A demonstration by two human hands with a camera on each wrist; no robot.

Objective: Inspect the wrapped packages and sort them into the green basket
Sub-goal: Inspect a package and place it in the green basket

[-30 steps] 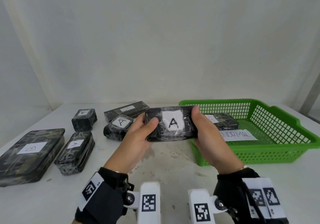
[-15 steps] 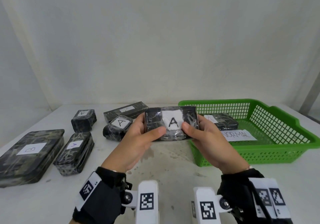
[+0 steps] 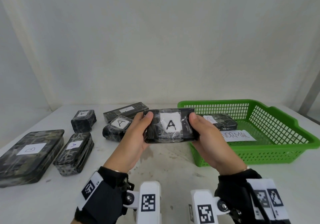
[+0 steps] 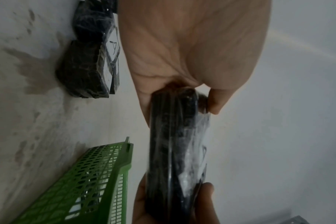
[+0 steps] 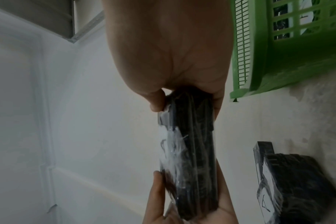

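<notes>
While your thumbs press on the front face of the package point(image 3: 170, 126), one near each end, your other fingers curl round behind it, so both your left hand point(image 3: 136, 137) and your right hand point(image 3: 206, 137) grip it. You hold it level and clear of the table point(image 3: 164, 163), just left of the green basket point(image 3: 280, 156), with its white label marked A facing you.

From the wrist views the package shows edge-on, a dark slab under shiny plastic wrap; they are dim and blurred, so whether the wrap is torn anywhere probably cannot be judged from them.

You are in the inspection step. One package with an A label point(image 3: 220, 122) already lies in the basket beside a paper slip reading NORMAL point(image 3: 238, 135). On the table to the left wait a large package marked B point(image 3: 29, 154) and four more marked A, one of them point(image 3: 74, 152) just beside the B one.

If you judge this one sound, the next move calls for carrying it right, over the near wall of the basket, and setting it down beside the one already there without covering the slip.

Compared with half a second ago, your thumbs have slid outward from beneath the label to the ends, uncovering the whole front.
</notes>
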